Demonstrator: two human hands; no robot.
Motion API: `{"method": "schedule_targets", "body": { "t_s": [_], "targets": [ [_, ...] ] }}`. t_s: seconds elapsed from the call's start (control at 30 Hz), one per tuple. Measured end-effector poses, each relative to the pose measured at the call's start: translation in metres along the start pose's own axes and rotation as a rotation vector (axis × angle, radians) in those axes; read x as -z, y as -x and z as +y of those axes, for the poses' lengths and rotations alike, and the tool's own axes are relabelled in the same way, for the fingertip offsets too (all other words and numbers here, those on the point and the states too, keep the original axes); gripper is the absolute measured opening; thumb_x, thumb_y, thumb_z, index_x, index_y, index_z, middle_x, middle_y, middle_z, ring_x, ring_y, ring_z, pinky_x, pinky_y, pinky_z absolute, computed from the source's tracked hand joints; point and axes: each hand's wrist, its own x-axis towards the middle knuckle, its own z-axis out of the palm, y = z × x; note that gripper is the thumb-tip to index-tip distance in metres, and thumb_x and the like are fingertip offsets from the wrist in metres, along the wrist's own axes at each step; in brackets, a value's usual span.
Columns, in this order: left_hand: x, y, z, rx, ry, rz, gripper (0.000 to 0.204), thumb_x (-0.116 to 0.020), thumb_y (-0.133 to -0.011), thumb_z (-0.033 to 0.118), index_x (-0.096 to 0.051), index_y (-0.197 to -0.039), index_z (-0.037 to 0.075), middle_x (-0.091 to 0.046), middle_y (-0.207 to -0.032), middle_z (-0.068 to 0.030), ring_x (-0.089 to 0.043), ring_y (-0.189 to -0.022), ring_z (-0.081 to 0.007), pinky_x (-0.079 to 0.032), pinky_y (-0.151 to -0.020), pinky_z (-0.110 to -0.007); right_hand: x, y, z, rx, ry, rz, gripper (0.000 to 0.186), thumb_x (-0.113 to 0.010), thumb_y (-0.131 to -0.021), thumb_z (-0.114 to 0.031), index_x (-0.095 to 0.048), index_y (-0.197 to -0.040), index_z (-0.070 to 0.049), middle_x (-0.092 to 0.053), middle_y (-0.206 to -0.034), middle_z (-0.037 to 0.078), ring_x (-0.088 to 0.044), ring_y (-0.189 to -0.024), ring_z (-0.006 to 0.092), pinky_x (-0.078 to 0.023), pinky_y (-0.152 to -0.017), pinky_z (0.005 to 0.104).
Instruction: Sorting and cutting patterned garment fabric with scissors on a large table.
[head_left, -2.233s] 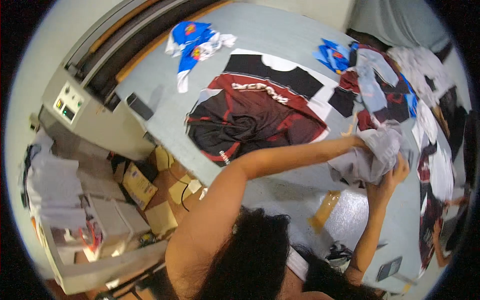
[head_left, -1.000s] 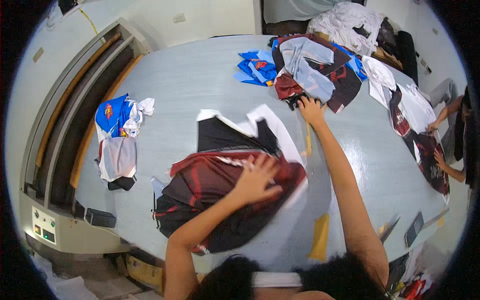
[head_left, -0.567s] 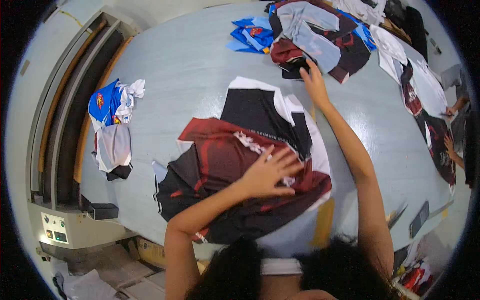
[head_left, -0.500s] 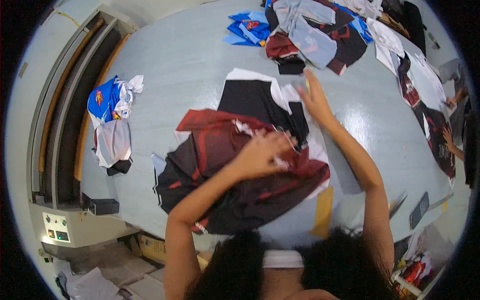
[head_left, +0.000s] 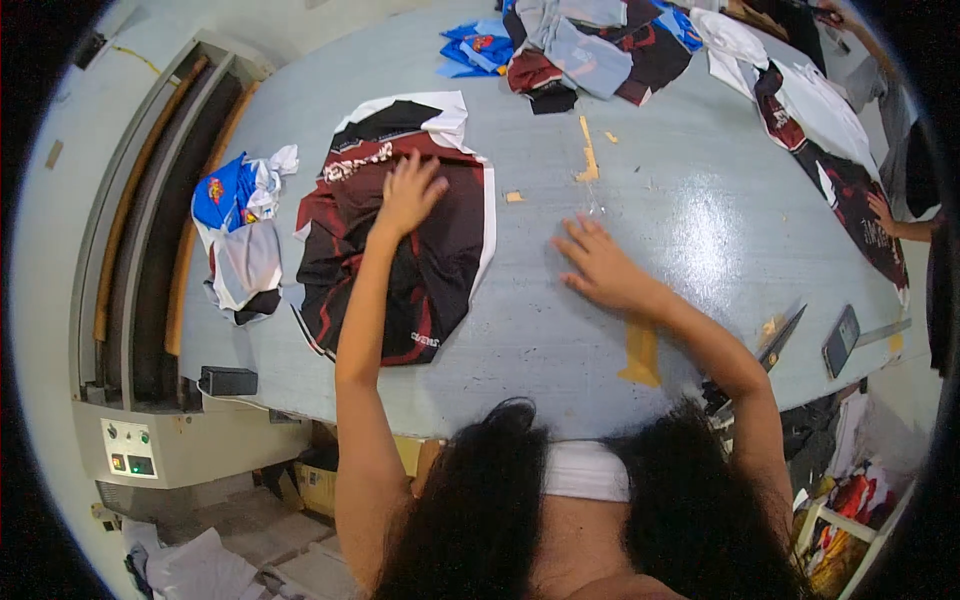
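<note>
A maroon and black printed fabric panel (head_left: 400, 270) with white edges lies spread, a little wrinkled, on the left half of the table. My left hand (head_left: 408, 195) rests on its upper part, fingers apart, near the white lettering. Off to the right of the panel, my right hand (head_left: 600, 265) has its fingers spread low over the bare tabletop and holds nothing. Yellow tape (head_left: 641, 355) on the table lies just nearer to me than that hand.
A blue and white fabric pile (head_left: 240, 240) lies left, beside a roller machine (head_left: 150, 230). More fabric pieces (head_left: 590, 60) are heaped at the far side. Scissors (head_left: 782, 338) and a phone (head_left: 842, 340) lie right. Another person's hand (head_left: 883, 215) touches a panel at the far right.
The panel has moved left and away from me and lies flatter. My left hand went left with it. My right hand has come back toward me from the far side.
</note>
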Motion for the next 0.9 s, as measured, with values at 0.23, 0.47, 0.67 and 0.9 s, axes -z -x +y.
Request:
{"method": "schedule_targets", "body": {
  "t_s": [0.23,0.47,0.67,0.9],
  "targets": [
    [0.045,0.072,0.013,0.142,0.118,-0.065,0.050,-0.046,-0.087,0.046,-0.045,-0.129,0.018,-0.031,-0.140,-0.0150,-0.029,-0.129,-0.0304,-0.019,-0.104,-0.049,-0.005,-0.028,-0.078,0.383,-0.111,0.048,0.054,-0.045,-0.089,-0.038,-0.032,-0.134,-0.012,-0.027,-0.140,0.015,-0.019,-0.132,0.0340,-0.015,-0.106,0.0508],
    [0.070,0.107,-0.011,0.524,0.039,-0.116,0.066,-0.040,-0.082,0.061,-0.035,-0.135,0.023,-0.023,-0.143,-0.0156,-0.021,-0.131,-0.0369,-0.015,-0.103,-0.056,-0.030,-0.061,-0.053,0.230,-0.024,-0.059,0.045,-0.043,-0.089,-0.035,-0.041,-0.130,-0.017,-0.034,-0.139,0.008,-0.024,-0.131,0.0310,-0.016,-0.104,0.0555],
    [0.072,0.140,-0.004,0.633,0.058,-0.345,0.091,-0.041,-0.070,0.075,-0.017,-0.141,0.025,-0.008,-0.146,-0.0179,-0.014,-0.131,-0.0426,-0.013,-0.102,-0.060,-0.011,-0.054,0.038,-0.110,-0.083,0.187,0.040,-0.048,-0.087,-0.032,-0.050,-0.119,-0.008,-0.048,-0.126,0.009,-0.036,-0.122,0.0346,-0.026,-0.099,0.0536],
    [0.059,0.134,0.119,0.380,-0.001,-0.675,0.085,-0.043,-0.071,0.074,-0.007,-0.140,0.039,0.007,-0.148,-0.0114,-0.001,-0.128,-0.0532,-0.012,-0.095,-0.070,-0.014,-0.040,0.096,-0.360,-0.026,0.234,0.046,-0.050,-0.086,-0.031,-0.047,-0.117,0.003,-0.047,-0.121,0.021,-0.039,-0.115,0.0411,-0.030,-0.097,0.0492]
  ]
}}
